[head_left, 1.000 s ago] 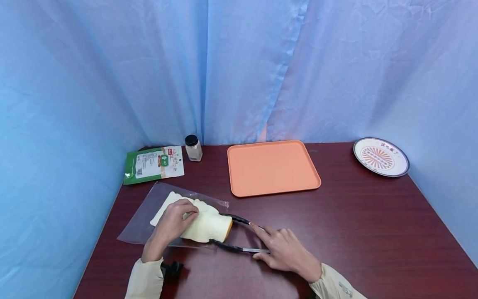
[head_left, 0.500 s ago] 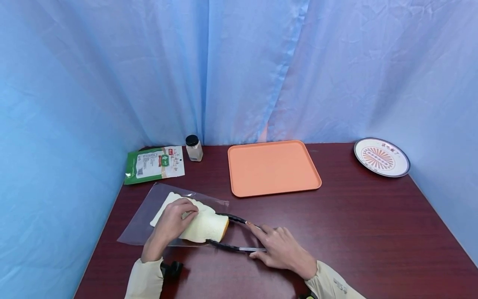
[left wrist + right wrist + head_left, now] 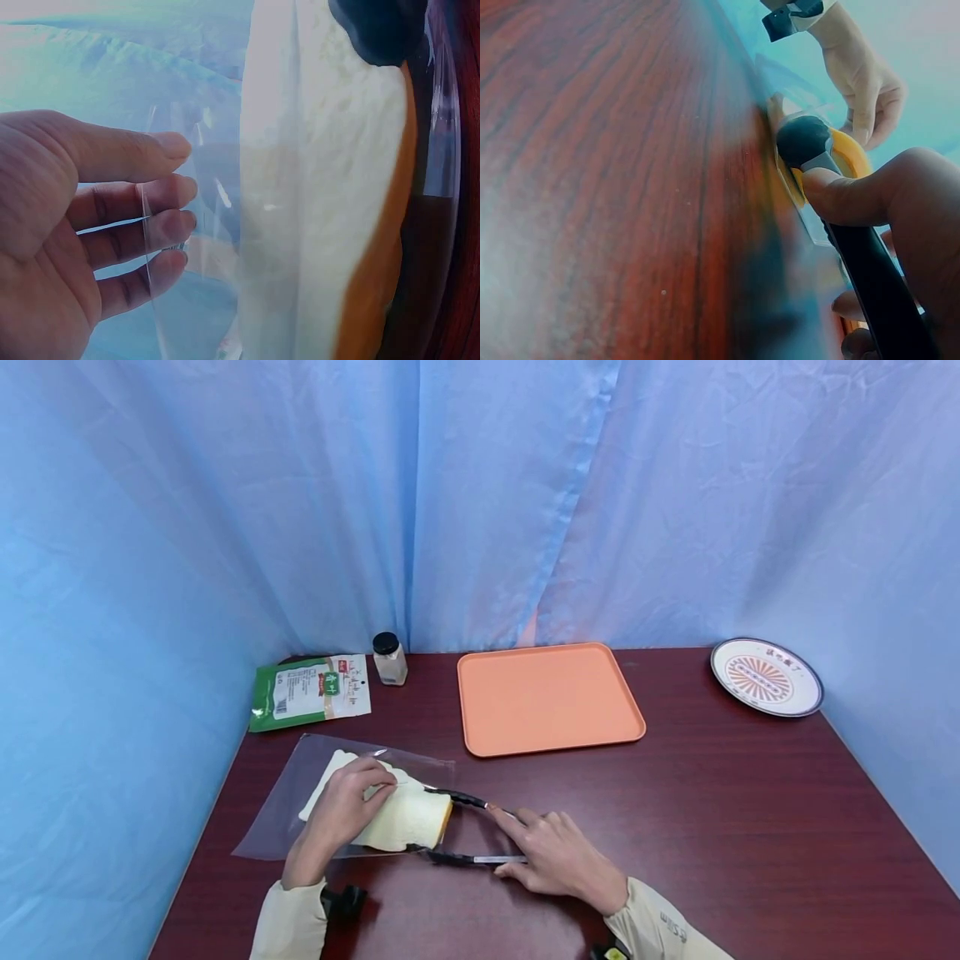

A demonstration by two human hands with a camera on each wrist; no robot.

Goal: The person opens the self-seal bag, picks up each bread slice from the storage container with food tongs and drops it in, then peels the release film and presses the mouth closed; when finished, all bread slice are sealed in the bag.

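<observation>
My left hand [image 3: 345,802] pinches the upper film of a clear plastic bag [image 3: 273,814] lying at the table's left. Through the film in the left wrist view shows a pale bread slice [image 3: 330,187] with a brown crust, its right end out at the bag's mouth in the head view. In my right hand [image 3: 551,852] are tongs [image 3: 453,858] with black tips and metal arms, one arm along each side of the bread. A black tong tip [image 3: 382,30] overlaps the bread's crust edge. My right thumb presses along one tong arm [image 3: 870,277] in the right wrist view.
Behind the bag lie a green and white packet [image 3: 307,693] and a small black-lidded jar [image 3: 390,662]. An orange tray [image 3: 551,702] sits at the back middle, and a patterned plate [image 3: 767,677] at the back right. Blue curtains [image 3: 480,510] enclose the dark red table [image 3: 712,827].
The right hand and tongs have moved left, and the bread's crust end has shifted left with them, deeper into the bag. The left hand has stayed nearly still; the bag shifted slightly.
</observation>
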